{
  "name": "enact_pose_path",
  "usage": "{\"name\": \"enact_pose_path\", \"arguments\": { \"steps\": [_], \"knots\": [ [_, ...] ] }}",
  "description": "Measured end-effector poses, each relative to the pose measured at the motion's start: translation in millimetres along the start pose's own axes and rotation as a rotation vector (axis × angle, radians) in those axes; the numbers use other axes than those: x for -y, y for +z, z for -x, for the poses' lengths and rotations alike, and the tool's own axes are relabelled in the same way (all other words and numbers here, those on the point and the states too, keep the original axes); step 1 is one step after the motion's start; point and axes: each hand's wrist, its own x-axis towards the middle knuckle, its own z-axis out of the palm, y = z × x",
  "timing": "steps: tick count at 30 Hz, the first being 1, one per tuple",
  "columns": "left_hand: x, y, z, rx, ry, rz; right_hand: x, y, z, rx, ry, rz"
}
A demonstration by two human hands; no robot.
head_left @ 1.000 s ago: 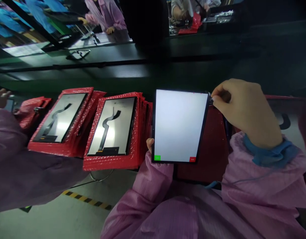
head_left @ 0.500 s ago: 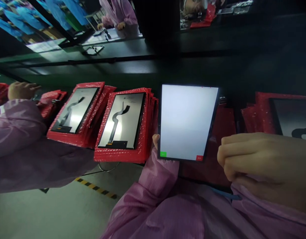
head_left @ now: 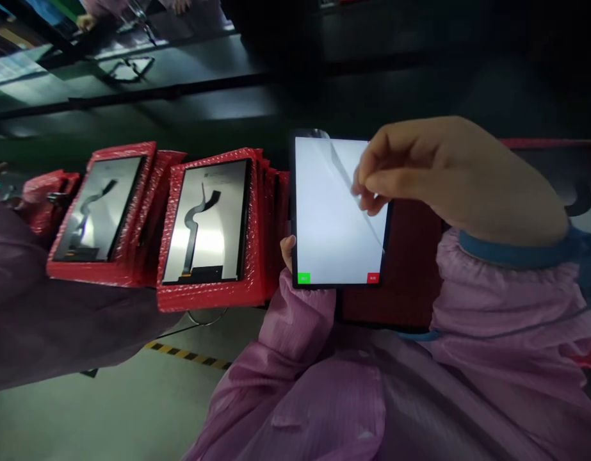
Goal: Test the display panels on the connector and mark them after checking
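A lit tablet screen (head_left: 333,224), white with a green and a red box in its lower corners, is tilted up before me. My left hand (head_left: 288,251) grips it from behind at the lower left; only the thumb shows over the edge, the other fingers are hidden. Across the upper right of the screen a clear protective film (head_left: 340,163) stands partly lifted, its edge running diagonally. My right hand (head_left: 420,173) pinches that film between thumb and fingertips, over the screen's right side. A blue band circles the right wrist.
To the left, display panels with dark flex cables, one panel (head_left: 209,221) nearest, lie on stacks of red bubble bags (head_left: 254,282). Another panel (head_left: 540,173) lies at the right, partly behind my hand. A co-worker's sleeve (head_left: 16,256) is at far left.
My right hand has moved from the right of the tablet onto its upper right, and the film now shows lifted. My left hand still holds the tablet. The view has shifted.
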Motion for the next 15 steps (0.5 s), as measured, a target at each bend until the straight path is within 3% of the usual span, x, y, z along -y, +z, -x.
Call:
{"name": "enact_pose_path", "arguments": {
  "steps": [5,9,15],
  "knots": [
    [-1.3,-3.6,-13.3,0.090,-0.004,0.107,-18.6,17.5,-14.9,-0.064,0.004,-0.400],
    [-3.2,-1.6,-8.8,0.029,-0.043,0.116,-28.4,25.1,-24.9,-0.043,-0.068,-0.666],
    [-1.5,-1.4,-5.9,0.049,-0.055,0.152,-34.2,32.3,-28.1,-0.168,-0.138,-0.903]
  ]
}}
